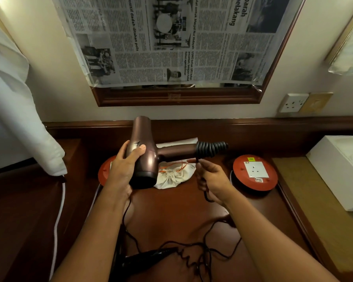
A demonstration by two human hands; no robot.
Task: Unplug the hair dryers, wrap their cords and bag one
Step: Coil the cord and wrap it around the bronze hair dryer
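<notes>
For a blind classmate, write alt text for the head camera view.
A left hand holds a brown hair dryer while the right hand winds its black cord around the handle. A cloth bag lies on the desk behind.

bronze-brown hair dryer (145, 153), black cord (211, 149), cream bag (174, 176)

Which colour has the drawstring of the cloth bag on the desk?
Orange. The drawstring lies on the cream cloth bag, seen in the head view.

2 bare forearms, no sleeves visible; left hand (124, 167), right hand (213, 178) ungloved, ringless.
</notes>
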